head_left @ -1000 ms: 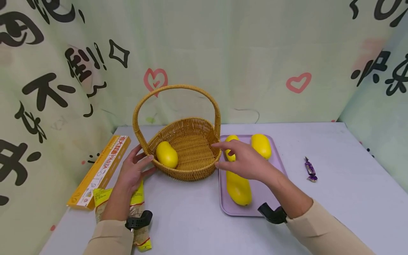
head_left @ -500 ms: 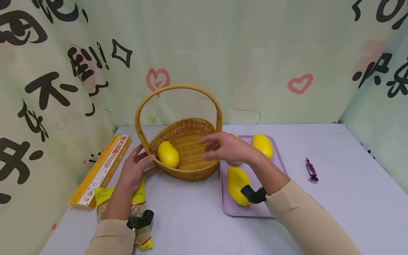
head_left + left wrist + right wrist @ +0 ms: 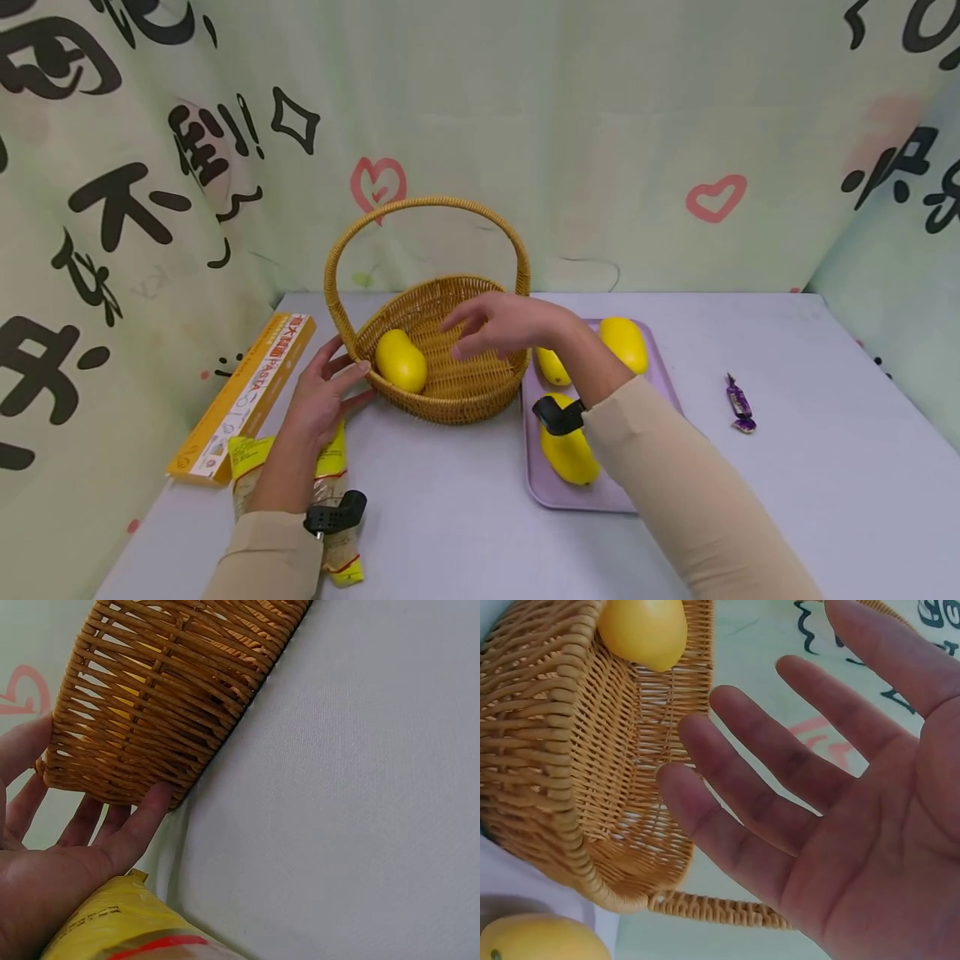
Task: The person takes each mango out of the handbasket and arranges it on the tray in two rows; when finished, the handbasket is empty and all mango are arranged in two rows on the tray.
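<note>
A wicker basket (image 3: 450, 408) with a tall arched handle stands on the table, one yellow mango (image 3: 401, 361) lying at its left side. My left hand (image 3: 318, 400) holds the basket's left side, thumb at the rim and fingers against the woven wall (image 3: 150, 712). Over the basket's right part hovers my right hand (image 3: 502, 323); its fingers are spread loosely and nothing is in them, as the right wrist view shows with the palm (image 3: 877, 847). To the right, a purple tray (image 3: 534, 487) carries three more mangoes (image 3: 573, 454), partly hidden by the right arm.
A yellow pasta box (image 3: 243, 396) lies along the table's left side. Beneath the left forearm is a yellow-ended plastic packet (image 3: 341, 542). A purple-wrapped candy (image 3: 739, 404) lies right of the tray. A printed curtain (image 3: 600, 167) stands behind the table.
My right hand has moved left from the basket's right rim to above its inside, its fingers still free. The left hand stays on the basket, and the mangoes have not moved.
</note>
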{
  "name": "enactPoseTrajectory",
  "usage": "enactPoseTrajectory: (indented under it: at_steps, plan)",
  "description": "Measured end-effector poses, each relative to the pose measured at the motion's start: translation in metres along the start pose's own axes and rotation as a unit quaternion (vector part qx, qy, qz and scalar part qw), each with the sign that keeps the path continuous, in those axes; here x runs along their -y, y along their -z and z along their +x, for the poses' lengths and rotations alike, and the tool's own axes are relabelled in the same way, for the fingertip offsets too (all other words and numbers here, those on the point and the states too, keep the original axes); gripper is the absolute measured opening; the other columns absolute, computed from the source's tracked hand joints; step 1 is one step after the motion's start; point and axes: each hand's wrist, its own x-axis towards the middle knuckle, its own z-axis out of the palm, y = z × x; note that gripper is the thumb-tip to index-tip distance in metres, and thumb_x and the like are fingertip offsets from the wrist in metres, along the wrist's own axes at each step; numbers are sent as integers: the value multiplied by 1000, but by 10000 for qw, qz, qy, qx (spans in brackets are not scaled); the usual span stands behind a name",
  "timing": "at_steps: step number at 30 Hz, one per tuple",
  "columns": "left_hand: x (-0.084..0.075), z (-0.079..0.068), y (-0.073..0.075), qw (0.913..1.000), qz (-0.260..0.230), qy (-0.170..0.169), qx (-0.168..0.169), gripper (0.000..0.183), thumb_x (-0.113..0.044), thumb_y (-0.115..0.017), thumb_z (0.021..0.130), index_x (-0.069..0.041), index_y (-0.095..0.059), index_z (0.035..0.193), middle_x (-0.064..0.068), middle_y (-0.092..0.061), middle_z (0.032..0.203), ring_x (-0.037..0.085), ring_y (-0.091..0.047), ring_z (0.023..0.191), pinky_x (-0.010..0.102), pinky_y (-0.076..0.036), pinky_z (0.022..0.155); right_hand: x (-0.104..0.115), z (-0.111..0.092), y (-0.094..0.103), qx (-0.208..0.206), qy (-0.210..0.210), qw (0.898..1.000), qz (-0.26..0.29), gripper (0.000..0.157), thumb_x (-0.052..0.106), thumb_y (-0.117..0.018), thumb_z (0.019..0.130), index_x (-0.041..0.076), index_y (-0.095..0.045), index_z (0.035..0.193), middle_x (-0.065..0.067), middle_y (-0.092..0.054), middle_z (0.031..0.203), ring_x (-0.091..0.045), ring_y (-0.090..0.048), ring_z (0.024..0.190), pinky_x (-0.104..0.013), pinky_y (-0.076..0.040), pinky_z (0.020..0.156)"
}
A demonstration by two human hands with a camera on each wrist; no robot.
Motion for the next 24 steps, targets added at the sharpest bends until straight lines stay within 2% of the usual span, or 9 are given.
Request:
enactPoseTrajectory:
  at_steps: [8,15,19,24]
  plan:
    - [0,2,0,10000,-8,36,-6,78,-11,-64,102,-30,-22,166,14,-29,164,32,-42,142,54,-46,114,-1,25,0,127,-239,9994,226,47,32,-72,96,23,-63,141,-7,-63,141,-27,-62,124,-53,-56,99]
    - [-1,0,0,10000,3,27,-8,79,-12,-64,102,-31,-22,166,13,-29,165,33,-42,142,54,-46,114,-2,46,-1,219,-271,9984,437,45,34,-73,96,26,-65,139,-6,-62,140,-36,-58,131,-52,-56,101]
    - [-2,0,1,10000,-29,4,-45,78,-12,-64,102,-31,-23,166,13,-30,164,33,-42,142,54,-46,114,-5,59,-3,200,-271,9978,573,45,36,-74,95,27,-65,138,-3,-61,141,-35,-59,130,-50,-57,101]
    - [-1,0,0,10000,-88,25,-12,78,-11,-65,102,-30,-24,166,14,-30,164,33,-42,142,55,-46,114,-11,73,-7,219,-307,9971,668,50,35,-73,96,23,-62,143,-3,-61,142,-34,-60,129,-49,-57,101]
